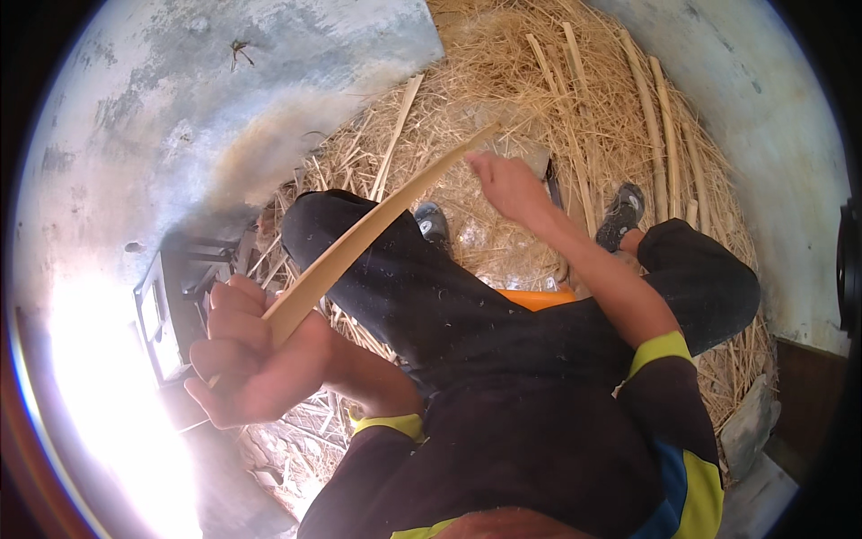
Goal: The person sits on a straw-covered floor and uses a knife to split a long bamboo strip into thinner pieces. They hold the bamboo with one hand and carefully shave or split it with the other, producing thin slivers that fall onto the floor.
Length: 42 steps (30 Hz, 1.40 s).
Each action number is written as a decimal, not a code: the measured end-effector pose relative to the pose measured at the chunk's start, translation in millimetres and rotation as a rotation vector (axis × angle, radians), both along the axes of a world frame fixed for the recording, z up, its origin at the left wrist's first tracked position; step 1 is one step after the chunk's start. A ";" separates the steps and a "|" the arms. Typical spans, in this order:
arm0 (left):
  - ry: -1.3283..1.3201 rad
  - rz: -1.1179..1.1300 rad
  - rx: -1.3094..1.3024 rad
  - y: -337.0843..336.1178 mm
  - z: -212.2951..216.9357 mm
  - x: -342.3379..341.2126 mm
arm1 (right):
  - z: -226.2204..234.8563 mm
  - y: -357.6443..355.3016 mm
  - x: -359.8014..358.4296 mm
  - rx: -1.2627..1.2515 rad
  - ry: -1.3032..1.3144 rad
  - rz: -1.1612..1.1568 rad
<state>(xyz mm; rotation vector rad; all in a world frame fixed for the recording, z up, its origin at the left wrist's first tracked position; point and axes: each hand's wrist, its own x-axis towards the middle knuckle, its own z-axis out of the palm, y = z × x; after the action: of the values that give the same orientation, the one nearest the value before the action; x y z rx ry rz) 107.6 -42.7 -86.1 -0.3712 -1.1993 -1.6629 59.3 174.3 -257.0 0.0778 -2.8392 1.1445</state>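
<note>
My left hand (262,366) | loosely curled, holding pale strip (368,234) | my right hand (514,187) | bent fingers at its far end, grip unclear

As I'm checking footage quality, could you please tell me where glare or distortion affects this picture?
Head view: white glare washes out the lower left, beside the left hand; head view: fisheye distortion appears to bow the right-hand wall near the dark rim; head view: the pale strip and right hand lie outside the blown-out area.
</note>
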 end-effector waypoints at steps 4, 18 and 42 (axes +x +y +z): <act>0.125 -0.304 -0.169 -20.1 -1.1 5.6 | 94.0 -53.5 63.8 -0.228 0.002 0.251; 0.129 -0.327 -0.257 -15.9 1.2 -2.9 | 68.9 -58.4 64.1 -0.111 0.066 -0.027; 0.040 -0.184 -0.059 -7.5 4.9 -2.6 | 45.0 -70.5 64.6 -0.143 0.039 -0.015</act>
<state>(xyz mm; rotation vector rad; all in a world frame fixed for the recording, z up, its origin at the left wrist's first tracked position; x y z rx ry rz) 105.0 -50.2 -81.2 -0.5634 -1.2165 -1.7711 124.0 103.8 -212.0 0.0692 -2.7102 1.3242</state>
